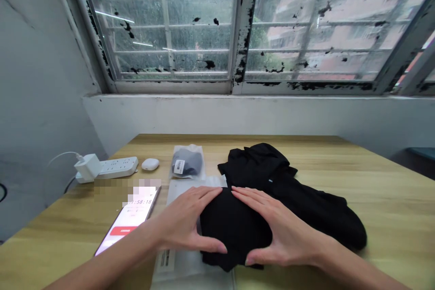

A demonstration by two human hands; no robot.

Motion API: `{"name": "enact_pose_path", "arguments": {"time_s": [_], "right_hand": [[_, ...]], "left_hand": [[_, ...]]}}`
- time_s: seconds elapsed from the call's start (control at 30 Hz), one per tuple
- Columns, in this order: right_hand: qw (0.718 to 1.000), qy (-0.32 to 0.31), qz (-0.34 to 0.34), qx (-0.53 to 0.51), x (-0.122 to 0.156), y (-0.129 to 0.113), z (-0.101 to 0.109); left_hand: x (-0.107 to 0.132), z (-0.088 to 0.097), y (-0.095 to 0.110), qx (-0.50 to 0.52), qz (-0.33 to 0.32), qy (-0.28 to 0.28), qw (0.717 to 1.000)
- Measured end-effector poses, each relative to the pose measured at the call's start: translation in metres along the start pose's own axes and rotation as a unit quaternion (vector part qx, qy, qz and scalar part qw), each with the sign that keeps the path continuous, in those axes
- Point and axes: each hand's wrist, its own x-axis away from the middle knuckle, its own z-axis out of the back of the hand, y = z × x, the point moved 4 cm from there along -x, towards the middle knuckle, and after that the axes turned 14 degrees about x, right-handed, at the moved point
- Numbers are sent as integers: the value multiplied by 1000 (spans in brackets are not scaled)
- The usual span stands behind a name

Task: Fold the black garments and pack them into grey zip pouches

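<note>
A folded bundle of black cloth (234,224) lies in front of me, and both my hands are on it. My left hand (190,217) grips its left side, fingers along the top and thumb on the near part. From the right, my right hand (277,226) holds the bundle the same way, thumb low and fingers over the top. Under the bundle and to its left is a frosted plastic bag (193,272) with a white label, partly hidden by my left hand and the cloth. Behind my right hand lies a larger rumpled black garment (302,201).
A lit phone (131,222) lies left of my left hand. Farther back are a small packed bag with a barcode label (188,163), a white earbud case (150,164) and a power strip (118,167) with a charger. Wall and windows stand behind the wooden table (384,190).
</note>
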Motion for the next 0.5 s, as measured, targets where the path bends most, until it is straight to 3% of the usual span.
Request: {"name": "enact_pose_path", "arguments": {"time_s": [0.3, 0.5], "right_hand": [[999, 1, -37, -31, -5, -8, -3], [998, 48, -47, -22, -7, -11, -6]], "left_hand": [[-2, -2, 5, -3, -20, -11, 1000], [-3, -12, 2, -11, -25, -4, 1000]]}}
